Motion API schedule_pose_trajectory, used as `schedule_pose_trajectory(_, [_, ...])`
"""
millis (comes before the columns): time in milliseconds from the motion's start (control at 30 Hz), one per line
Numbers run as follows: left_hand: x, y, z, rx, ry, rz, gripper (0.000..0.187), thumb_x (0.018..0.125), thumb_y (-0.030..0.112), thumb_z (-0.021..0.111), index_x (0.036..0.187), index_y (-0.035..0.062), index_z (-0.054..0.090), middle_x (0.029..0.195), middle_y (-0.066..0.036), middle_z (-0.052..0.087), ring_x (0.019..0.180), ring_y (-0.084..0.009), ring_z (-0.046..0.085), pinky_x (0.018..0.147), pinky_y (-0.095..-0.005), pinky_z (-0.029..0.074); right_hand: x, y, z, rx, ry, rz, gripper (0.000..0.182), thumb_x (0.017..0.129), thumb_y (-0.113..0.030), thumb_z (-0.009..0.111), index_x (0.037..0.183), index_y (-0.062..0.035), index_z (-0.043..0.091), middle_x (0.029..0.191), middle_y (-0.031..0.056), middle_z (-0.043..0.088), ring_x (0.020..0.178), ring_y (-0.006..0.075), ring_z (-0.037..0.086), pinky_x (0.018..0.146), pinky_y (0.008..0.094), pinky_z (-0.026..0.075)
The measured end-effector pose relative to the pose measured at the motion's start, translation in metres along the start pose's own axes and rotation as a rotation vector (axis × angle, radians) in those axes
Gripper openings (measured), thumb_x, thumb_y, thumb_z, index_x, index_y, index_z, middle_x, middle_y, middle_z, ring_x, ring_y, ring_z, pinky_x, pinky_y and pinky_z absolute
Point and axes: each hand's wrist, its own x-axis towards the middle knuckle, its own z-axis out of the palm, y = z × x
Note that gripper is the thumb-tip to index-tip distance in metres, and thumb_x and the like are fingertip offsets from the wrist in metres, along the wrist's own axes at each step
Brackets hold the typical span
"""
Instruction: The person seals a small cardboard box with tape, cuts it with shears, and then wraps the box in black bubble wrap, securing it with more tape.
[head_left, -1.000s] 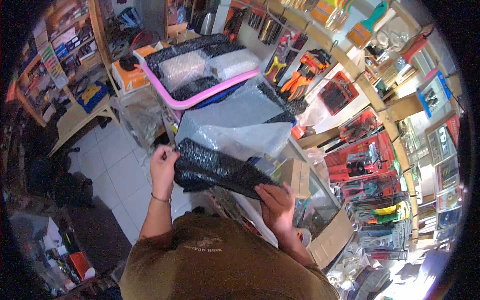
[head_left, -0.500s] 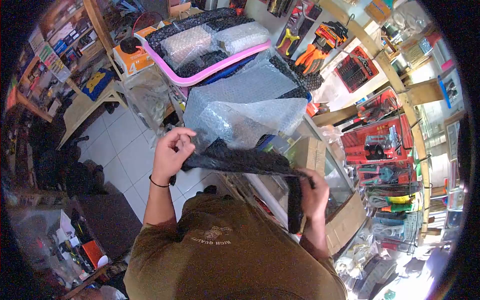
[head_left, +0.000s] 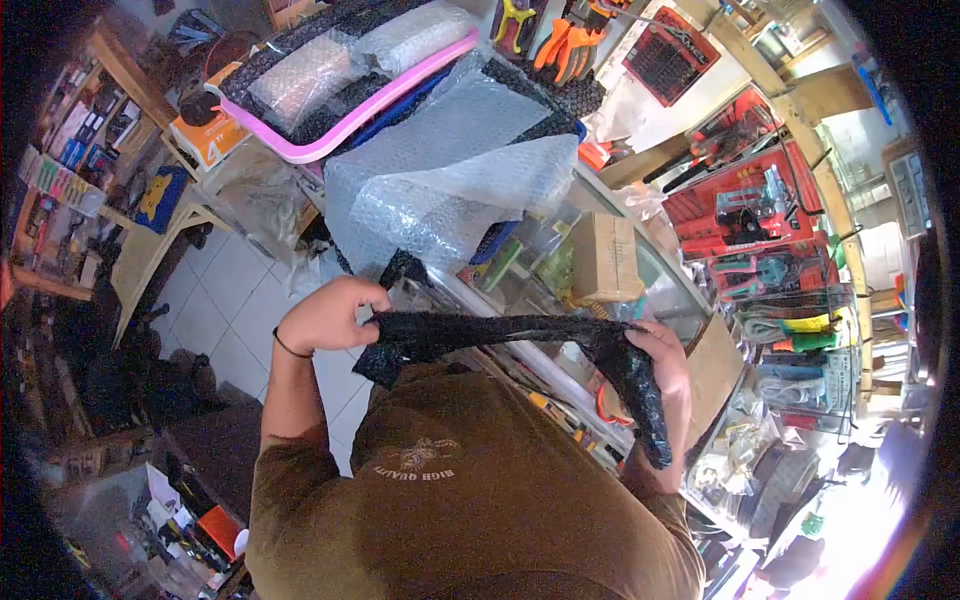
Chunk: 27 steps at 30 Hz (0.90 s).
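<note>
Stretched between my two hands, in front of my chest, is a strip of black bubble wrap [head_left: 490, 332]. My left hand [head_left: 335, 314] is closed around its left end, where a loose crumpled piece dangles below the fingers. On the other side my right hand [head_left: 662, 362] grips the strip near its right end. From there a shiny, bunched length hangs down along my right forearm. Clear bubble wrap [head_left: 400, 215] lies just beyond the strip, spread over a blue-rimmed container that it mostly hides.
A pink-rimmed tray [head_left: 310, 150] with bubble-wrapped packages stands at the back. A cardboard box [head_left: 605, 258] rests on the glass display case [head_left: 665, 285] to the right. Packaged tools [head_left: 745, 205] hang along the right wall. Floor tiles [head_left: 225, 285] show at left.
My hands have moved farther apart, the right one to the right and the left one to the left. The black strip is now narrower and more bunched. The view has shifted slightly.
</note>
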Motion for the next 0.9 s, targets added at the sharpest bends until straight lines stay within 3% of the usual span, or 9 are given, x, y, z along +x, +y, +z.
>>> schedule_pose_trajectory(133, [0.006,-0.002,-0.009,-0.082,-0.157,-0.268,0.016,0.065,0.008,0.062,0.079,0.0013,0.061,0.068,-0.01,0.061,0.06,-0.0173,0.058,0.056,-0.032,0.044,-0.011,0.011,-0.014,0.249,0.052,0.155,0.014,0.078,-0.008,0.06,0.087,0.002,0.063,0.08,0.0111,0.066,0.071,0.021,0.062,0.068,0.0305,0.05])
schedule_pose_trajectory(200, [0.012,-0.005,-0.015,-0.093,-0.285,-0.345,0.017,0.067,0.009,0.061,0.082,0.0008,0.062,0.067,-0.009,0.061,0.06,-0.0137,0.056,0.057,-0.0308,0.044,-0.019,0.026,-0.022,0.523,0.177,0.106,0.032,0.08,-0.025,0.057,0.093,0.0032,0.063,0.081,0.0134,0.067,0.069,0.025,0.064,0.069,0.0344,0.052])
schedule_pose_trajectory(267, [0.018,-0.006,-0.021,-0.174,-0.268,-0.219,0.015,0.072,0.009,0.062,0.084,0.0006,0.063,0.068,-0.007,0.062,0.063,-0.0124,0.057,0.06,-0.0303,0.045,-0.019,0.055,-0.048,0.356,0.351,-0.031,0.029,0.083,-0.025,0.057,0.096,0.0005,0.061,0.085,0.0142,0.066,0.074,0.0258,0.063,0.071,0.0345,0.051])
schedule_pose_trajectory(333, [0.027,-0.007,-0.029,-0.137,-0.281,-0.22,0.017,0.073,0.011,0.062,0.086,0.0006,0.064,0.065,-0.008,0.06,0.059,-0.0119,0.053,0.058,-0.0292,0.042,-0.025,0.019,-0.046,0.562,0.05,0.287,0.031,0.084,-0.028,0.056,0.097,-0.0001,0.06,0.087,0.0142,0.065,0.073,0.0251,0.063,0.071,0.0329,0.051])
schedule_pose_trajectory(467, [0.04,-0.002,-0.038,-0.175,-0.219,-0.264,0.027,0.08,0.025,0.067,0.08,-0.0016,0.062,0.059,-0.007,0.052,0.059,-0.0083,0.046,0.057,-0.0288,0.04,-0.031,0.034,-0.041,0.524,0.189,0.165,0.032,0.085,-0.029,0.055,0.098,-0.0002,0.061,0.086,0.0124,0.065,0.072,0.0218,0.063,0.068,0.0304,0.05])
schedule_pose_trajectory(667, [0.067,0.007,-0.05,-0.141,-0.193,-0.228,0.032,0.084,0.026,0.064,0.07,-0.0016,0.057,0.057,0.001,0.044,0.06,-0.0045,0.041,0.054,-0.0267,0.037,-0.039,0.07,-0.051,-0.136,0.285,-0.008,0.033,0.086,-0.031,0.059,0.091,0.0014,0.064,0.084,0.0064,0.065,0.07,0.0149,0.058,0.066,0.0261,0.044])
schedule_pose_trajectory(733, [0.077,0.015,-0.051,-0.182,-0.216,-0.255,0.03,0.084,0.026,0.063,0.074,-0.0017,0.06,0.059,0.0,0.051,0.06,-0.0048,0.045,0.056,-0.0268,0.039,-0.039,0.076,-0.046,-0.262,0.318,-0.064,0.029,0.086,-0.027,0.06,0.091,0.0009,0.065,0.081,0.0089,0.066,0.073,0.0185,0.06,0.07,0.029,0.045])
schedule_pose_trajectory(800, [0.091,0.027,-0.05,-0.049,-0.251,-0.103,0.027,0.084,0.025,0.063,0.081,-0.0014,0.064,0.063,-0.004,0.059,0.062,-0.0065,0.052,0.059,-0.0271,0.042,-0.047,0.066,-0.028,-0.845,0.164,-0.099,0.029,0.085,-0.028,0.06,0.094,-0.0005,0.064,0.083,0.0157,0.066,0.078,0.0272,0.062,0.075,0.0344,0.046])
schedule_pose_trajectory(900, [0.114,0.049,-0.052,0.037,-0.291,-0.024,0.024,0.083,0.024,0.063,0.087,0.0013,0.067,0.071,-0.01,0.065,0.064,-0.0126,0.059,0.061,-0.0293,0.045,-0.044,0.053,0.0,-1.03,-0.018,-0.056,0.027,0.084,-0.027,0.06,0.093,-0.0021,0.064,0.084,0.0224,0.063,0.082,0.0367,0.061,0.073,0.0402,0.045])
